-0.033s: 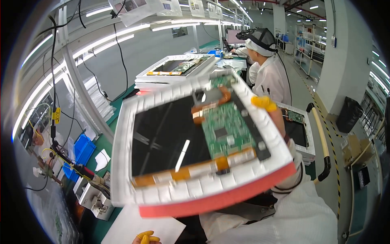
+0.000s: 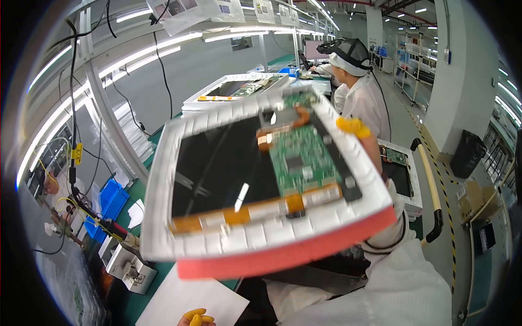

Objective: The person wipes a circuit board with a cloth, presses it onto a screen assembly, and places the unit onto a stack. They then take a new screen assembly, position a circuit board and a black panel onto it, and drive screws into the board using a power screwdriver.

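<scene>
A white foam tray (image 2: 157, 217) with a red strip (image 2: 288, 250) along its near side is held tilted above the bench. In it lies a dark display panel (image 2: 223, 157) with a green circuit board (image 2: 304, 160) and orange tape along one edge. My right hand (image 2: 353, 127), wearing yellow finger cots, grips the tray's right rim; part of the hand is behind it. My left hand (image 2: 197, 318), also in yellow finger cots, is over a white sheet (image 2: 190, 296) at the lower edge. Its fingers are curled together, with nothing visible in them; the rest is cut off.
More trays with panels (image 2: 234, 89) are stacked on the green bench behind. Another tray (image 2: 402, 176) stands at right beside a cart handle (image 2: 429, 190). A white device (image 2: 128, 269) and blue bins (image 2: 111, 204) are at left. A co-worker (image 2: 361, 103) sits farther along.
The tray's near edge has risen slightly and its left side has shifted a little left, uncovering more of the white sheet. My left hand stays in place.
</scene>
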